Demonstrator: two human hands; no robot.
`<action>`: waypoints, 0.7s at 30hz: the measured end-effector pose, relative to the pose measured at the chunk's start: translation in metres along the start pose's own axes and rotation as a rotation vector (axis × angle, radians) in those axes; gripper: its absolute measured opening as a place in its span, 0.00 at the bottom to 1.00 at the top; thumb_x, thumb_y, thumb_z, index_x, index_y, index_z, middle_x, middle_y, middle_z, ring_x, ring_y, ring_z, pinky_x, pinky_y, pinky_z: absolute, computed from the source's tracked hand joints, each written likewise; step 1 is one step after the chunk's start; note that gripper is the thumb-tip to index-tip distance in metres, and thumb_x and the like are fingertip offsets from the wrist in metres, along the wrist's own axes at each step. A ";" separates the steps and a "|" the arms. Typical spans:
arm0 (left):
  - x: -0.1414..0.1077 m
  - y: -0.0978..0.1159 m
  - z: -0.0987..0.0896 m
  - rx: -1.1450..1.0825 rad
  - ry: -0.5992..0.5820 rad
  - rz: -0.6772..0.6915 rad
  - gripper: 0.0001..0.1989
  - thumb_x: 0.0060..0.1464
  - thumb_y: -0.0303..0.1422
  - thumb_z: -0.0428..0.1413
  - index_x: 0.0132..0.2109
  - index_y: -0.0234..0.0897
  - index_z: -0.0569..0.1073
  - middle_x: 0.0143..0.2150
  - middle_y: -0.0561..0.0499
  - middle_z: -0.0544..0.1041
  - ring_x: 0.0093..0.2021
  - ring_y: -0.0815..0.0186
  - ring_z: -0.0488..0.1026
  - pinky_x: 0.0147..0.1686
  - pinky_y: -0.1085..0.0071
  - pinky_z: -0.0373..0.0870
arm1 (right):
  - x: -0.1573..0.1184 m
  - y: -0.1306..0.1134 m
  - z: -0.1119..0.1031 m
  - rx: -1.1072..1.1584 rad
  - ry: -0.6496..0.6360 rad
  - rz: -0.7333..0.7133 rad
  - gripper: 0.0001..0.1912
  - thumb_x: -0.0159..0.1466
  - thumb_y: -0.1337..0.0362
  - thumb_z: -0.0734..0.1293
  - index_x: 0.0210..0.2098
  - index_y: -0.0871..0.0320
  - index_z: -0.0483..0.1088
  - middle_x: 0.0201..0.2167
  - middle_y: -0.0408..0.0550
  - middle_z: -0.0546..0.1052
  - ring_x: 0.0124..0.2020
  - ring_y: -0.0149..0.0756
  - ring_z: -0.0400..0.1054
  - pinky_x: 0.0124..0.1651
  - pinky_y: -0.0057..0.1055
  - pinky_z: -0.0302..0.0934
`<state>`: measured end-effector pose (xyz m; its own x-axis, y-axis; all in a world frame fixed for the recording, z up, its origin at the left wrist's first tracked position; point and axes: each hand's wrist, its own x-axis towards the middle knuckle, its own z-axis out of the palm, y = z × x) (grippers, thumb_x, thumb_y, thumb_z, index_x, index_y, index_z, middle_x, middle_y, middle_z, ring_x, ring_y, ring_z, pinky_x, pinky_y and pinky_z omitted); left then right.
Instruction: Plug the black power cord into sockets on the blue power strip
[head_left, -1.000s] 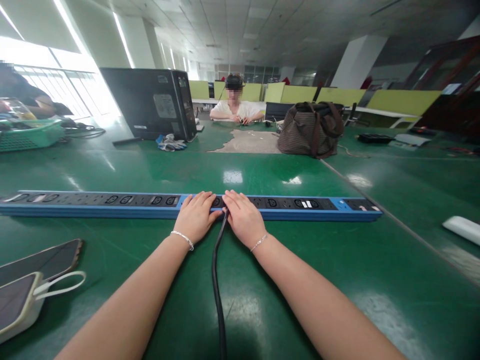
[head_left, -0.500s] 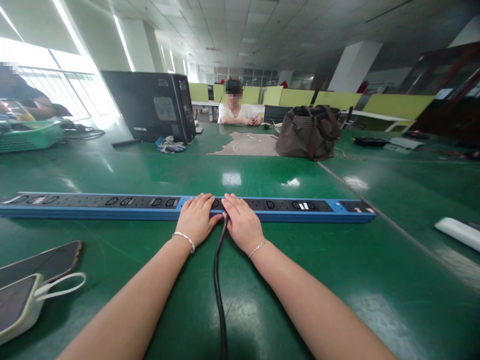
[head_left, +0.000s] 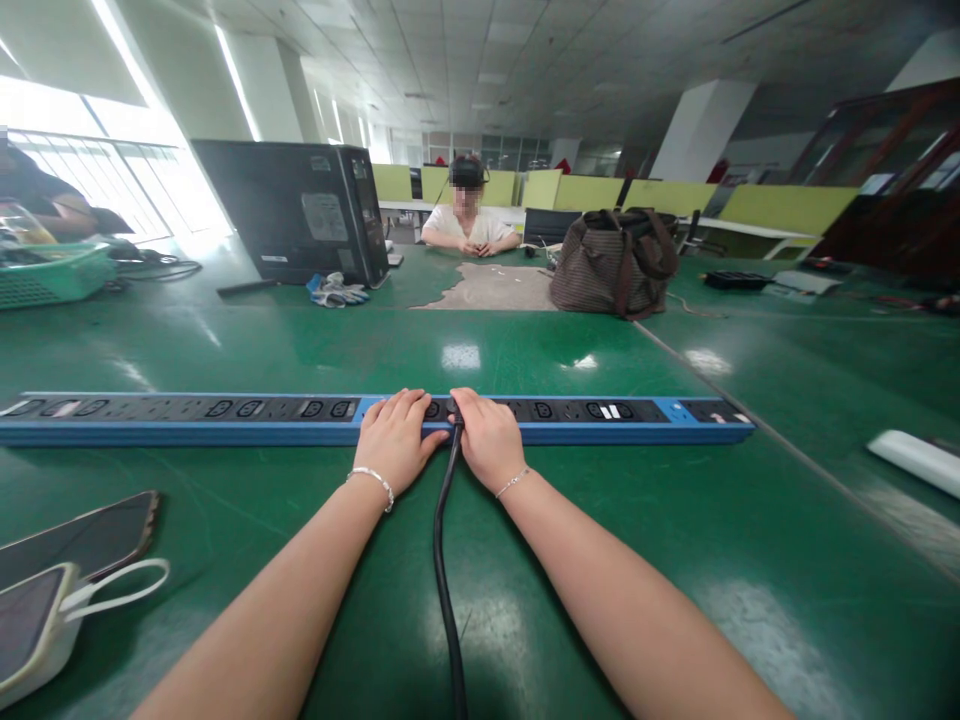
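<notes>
A long blue power strip (head_left: 615, 433) with black socket faces lies crosswise on the green table. My left hand (head_left: 394, 430) grips it near the middle, fingers over the sockets and thumb at its near side. Just right of that thumb, my right hand (head_left: 487, 432) is closed on the plug (head_left: 455, 412) of a black power cord (head_left: 442, 560). The plug stands at a socket, partly covered by my fingers; how deep it sits cannot be seen. From there the cord runs toward me between my forearms.
Two phones (head_left: 90, 530), one with a white cable loop (head_left: 127, 585), lie front left. Behind the strip are a black computer case (head_left: 292, 215), gloves (head_left: 336, 290), a brown bag (head_left: 611, 265) and a green basket (head_left: 56, 275). A person (head_left: 470, 215) sits opposite; another is far left.
My right fingers have drawn from lying flatter over the plug into a tighter grip, so more of the plug shows. My left hand stays on the power strip.
</notes>
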<state>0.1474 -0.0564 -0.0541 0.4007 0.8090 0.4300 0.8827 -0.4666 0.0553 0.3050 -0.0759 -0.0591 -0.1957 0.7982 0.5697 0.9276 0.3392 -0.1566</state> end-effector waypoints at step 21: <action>0.001 -0.001 0.000 -0.036 -0.017 -0.019 0.25 0.56 0.45 0.48 0.57 0.39 0.65 0.59 0.44 0.67 0.60 0.56 0.61 0.58 0.57 0.54 | -0.025 0.096 -0.068 0.222 0.400 0.397 0.22 0.65 0.54 0.53 0.42 0.58 0.74 0.40 0.52 0.77 0.45 0.41 0.70 0.51 0.41 0.61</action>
<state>0.1472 -0.0553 -0.0534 0.3882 0.8235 0.4136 0.8809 -0.4634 0.0959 0.4210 -0.0972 -0.0333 0.3265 0.6509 0.6854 0.8084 0.1834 -0.5593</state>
